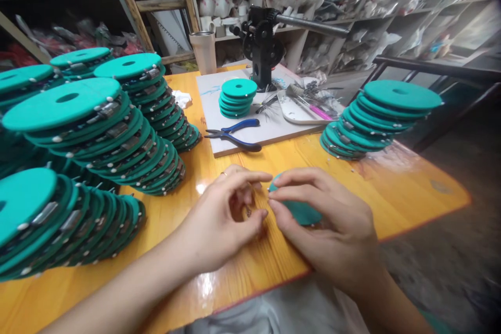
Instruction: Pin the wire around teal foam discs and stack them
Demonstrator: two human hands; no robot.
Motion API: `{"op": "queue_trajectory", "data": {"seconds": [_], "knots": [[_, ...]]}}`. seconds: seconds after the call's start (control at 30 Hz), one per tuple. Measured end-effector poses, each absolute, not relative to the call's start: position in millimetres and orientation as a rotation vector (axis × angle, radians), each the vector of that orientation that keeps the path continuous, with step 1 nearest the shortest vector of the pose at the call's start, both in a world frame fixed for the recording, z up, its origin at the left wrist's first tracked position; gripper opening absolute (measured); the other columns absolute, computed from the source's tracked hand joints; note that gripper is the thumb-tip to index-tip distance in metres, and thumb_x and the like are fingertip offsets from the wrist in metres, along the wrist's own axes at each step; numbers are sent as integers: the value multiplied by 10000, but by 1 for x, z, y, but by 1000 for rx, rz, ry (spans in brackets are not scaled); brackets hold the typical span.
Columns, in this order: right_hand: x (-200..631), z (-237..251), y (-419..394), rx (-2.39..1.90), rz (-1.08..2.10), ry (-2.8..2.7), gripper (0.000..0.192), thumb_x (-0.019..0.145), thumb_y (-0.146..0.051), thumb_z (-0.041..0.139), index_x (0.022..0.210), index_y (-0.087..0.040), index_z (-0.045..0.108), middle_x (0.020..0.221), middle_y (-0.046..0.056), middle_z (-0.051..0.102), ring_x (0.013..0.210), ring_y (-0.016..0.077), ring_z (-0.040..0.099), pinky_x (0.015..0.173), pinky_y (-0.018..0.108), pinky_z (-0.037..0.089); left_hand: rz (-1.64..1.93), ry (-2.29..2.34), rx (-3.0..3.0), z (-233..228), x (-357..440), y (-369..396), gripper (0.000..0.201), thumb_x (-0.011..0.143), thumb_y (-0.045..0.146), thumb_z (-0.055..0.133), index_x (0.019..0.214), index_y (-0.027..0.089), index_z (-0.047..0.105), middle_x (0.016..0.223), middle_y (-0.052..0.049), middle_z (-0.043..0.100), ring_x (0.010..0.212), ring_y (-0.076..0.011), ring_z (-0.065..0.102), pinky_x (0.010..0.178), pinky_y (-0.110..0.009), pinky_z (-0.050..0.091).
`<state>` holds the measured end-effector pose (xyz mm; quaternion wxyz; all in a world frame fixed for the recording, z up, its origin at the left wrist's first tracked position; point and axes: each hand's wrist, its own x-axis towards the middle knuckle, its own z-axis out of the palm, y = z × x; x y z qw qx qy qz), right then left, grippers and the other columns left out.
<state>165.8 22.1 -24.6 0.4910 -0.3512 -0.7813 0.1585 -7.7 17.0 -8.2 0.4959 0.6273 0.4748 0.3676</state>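
Low over the table's front, my right hand (pixel 329 214) pinches the near-side edge of a teal disc (pixel 301 211), its fingertips together by a small white pin head. Most of that disc is hidden behind the fingers. Just left of it is my left hand (pixel 230 214), with the index finger reaching toward the disc and the other fingers curled in. A tiny dark metallic bit (pixel 248 212) shows at those curled fingers, too small to name. Beyond both hands, blue-handled pliers (pixel 238 134) lie with their jaws pointing left.
Tall leaning stacks of teal discs (pixel 66 102) wrapped with chains and pins crowd the left. Another stack (pixel 399 96) stands right, a short one (pixel 238 87) on the white board (pixel 211 96). A black lever press (pixel 262 44), a tumbler (pixel 203 52) and a tray (pixel 291 109) with tools stand behind.
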Motion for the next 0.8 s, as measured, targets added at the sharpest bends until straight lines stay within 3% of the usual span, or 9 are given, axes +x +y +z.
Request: {"op": "queue_trajectory", "data": {"seconds": [0.1, 0.2, 0.8], "knots": [[169, -23, 23, -882, 533, -1862, 76, 852, -95, 608, 852, -159, 647, 931, 24, 544, 879, 71, 563, 777, 173, 471, 840, 1155, 1695, -13, -5, 17, 137, 839, 187, 613, 953, 176, 689, 833, -25, 545, 765, -131, 519, 681, -253, 426], [171, -23, 24, -883, 636, -1860, 79, 864, -101, 589, 853, -168, 630, 916, 14, 531, 880, 70, 546, 766, 178, 450, 858, 1169, 1687, -15, -3, 17, 125, 859, 235, 613, 878, 155, 708, 779, -25, 563, 704, -123, 520, 633, -250, 409], [170, -24, 23, -962, 661, -1936, 81, 793, -81, 505, 731, -131, 520, 828, 0, 468, 765, 60, 500, 680, 198, 401, 912, 1200, 1642, -13, -5, 21, 119, 833, 167, 661, 867, 167, 775, 832, -39, 726, 762, -154, 663, 707, -271, 508]]}}
